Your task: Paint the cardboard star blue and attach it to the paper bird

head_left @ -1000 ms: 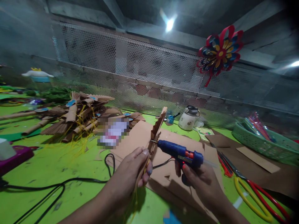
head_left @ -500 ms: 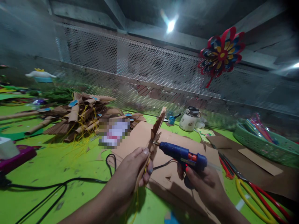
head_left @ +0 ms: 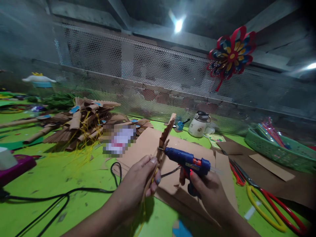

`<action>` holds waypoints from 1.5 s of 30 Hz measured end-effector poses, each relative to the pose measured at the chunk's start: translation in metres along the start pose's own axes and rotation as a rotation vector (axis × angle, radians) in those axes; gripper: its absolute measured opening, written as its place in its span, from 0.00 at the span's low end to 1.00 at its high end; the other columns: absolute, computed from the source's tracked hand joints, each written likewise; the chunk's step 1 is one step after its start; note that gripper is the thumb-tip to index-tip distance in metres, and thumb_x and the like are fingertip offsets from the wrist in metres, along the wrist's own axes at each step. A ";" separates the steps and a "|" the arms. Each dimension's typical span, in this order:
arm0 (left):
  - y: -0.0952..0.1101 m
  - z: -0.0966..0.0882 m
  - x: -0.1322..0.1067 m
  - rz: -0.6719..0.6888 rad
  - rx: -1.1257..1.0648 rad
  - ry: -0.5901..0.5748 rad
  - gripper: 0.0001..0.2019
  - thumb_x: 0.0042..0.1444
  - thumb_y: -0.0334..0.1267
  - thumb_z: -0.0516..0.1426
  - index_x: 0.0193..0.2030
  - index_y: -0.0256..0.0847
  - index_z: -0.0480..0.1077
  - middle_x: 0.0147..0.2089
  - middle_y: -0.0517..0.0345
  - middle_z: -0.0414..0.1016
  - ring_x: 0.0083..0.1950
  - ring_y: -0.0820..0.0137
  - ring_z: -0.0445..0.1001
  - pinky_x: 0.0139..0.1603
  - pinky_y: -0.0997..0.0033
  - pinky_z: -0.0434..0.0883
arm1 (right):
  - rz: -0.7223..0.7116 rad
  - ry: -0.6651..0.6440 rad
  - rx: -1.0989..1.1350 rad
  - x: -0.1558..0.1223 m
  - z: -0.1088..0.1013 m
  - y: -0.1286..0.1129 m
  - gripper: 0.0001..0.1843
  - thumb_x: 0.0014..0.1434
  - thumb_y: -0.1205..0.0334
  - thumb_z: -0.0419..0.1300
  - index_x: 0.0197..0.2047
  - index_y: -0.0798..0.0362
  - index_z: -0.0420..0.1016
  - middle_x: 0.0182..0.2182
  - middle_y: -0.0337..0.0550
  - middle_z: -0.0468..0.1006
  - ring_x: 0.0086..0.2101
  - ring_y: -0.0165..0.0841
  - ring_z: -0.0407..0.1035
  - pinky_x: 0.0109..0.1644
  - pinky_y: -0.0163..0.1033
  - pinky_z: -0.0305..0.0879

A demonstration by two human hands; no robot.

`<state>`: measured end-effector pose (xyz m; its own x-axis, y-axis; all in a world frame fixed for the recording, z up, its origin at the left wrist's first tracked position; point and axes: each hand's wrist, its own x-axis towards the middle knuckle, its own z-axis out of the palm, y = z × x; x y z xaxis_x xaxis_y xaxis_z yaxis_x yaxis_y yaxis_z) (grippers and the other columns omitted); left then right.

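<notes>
My left hand [head_left: 144,174] is closed around a folded brown paper piece [head_left: 166,133], which stands on edge with a pleated, jagged side. Yellow thread hangs beneath that hand. In my right hand [head_left: 206,189] is a blue hot glue gun [head_left: 185,158] with an orange part near its back and a small red light. Its nozzle is at the paper just above my left thumb; whether it touches cannot be made out. Under both hands lie brown paper sheets [head_left: 192,144] on the green table.
Pleated brown paper fans with yellow threads [head_left: 79,121] are heaped at the left. A black cable [head_left: 81,190] crosses the table near a purple power strip [head_left: 18,168]. At the right lie scissors [head_left: 259,189] and a green basket [head_left: 278,153]. A jug [head_left: 197,125] stands behind.
My right hand has brought the glue gun a little to the left, its nozzle now further across the paper. My left hand keeps its hold. The whole view has shifted slightly.
</notes>
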<state>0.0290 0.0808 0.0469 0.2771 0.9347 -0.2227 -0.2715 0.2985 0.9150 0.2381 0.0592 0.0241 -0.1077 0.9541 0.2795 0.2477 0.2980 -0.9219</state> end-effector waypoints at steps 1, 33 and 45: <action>0.000 0.000 0.000 0.007 -0.008 0.003 0.14 0.57 0.50 0.60 0.38 0.42 0.66 0.27 0.66 0.69 0.24 0.79 0.62 0.24 0.82 0.60 | 0.010 0.006 0.008 -0.001 0.001 0.000 0.24 0.66 0.45 0.56 0.32 0.57 0.79 0.28 0.47 0.77 0.25 0.29 0.63 0.27 0.34 0.61; 0.003 -0.004 0.002 0.075 0.005 -0.019 0.15 0.58 0.50 0.59 0.33 0.40 0.66 0.25 0.63 0.69 0.22 0.78 0.62 0.20 0.82 0.59 | 0.096 -0.053 0.093 -0.003 -0.001 -0.005 0.24 0.65 0.45 0.56 0.31 0.58 0.77 0.28 0.47 0.75 0.27 0.30 0.63 0.27 0.35 0.57; 0.001 -0.002 0.001 0.025 -0.003 -0.044 0.10 0.62 0.45 0.56 0.35 0.41 0.66 0.28 0.63 0.71 0.24 0.78 0.64 0.22 0.82 0.60 | 0.109 -0.039 0.212 0.001 0.003 -0.009 0.21 0.65 0.47 0.58 0.34 0.57 0.78 0.30 0.47 0.77 0.32 0.33 0.69 0.36 0.37 0.66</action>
<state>0.0271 0.0824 0.0468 0.3104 0.9326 -0.1842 -0.2814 0.2753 0.9193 0.2331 0.0571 0.0323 -0.1297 0.9771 0.1689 0.0526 0.1769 -0.9828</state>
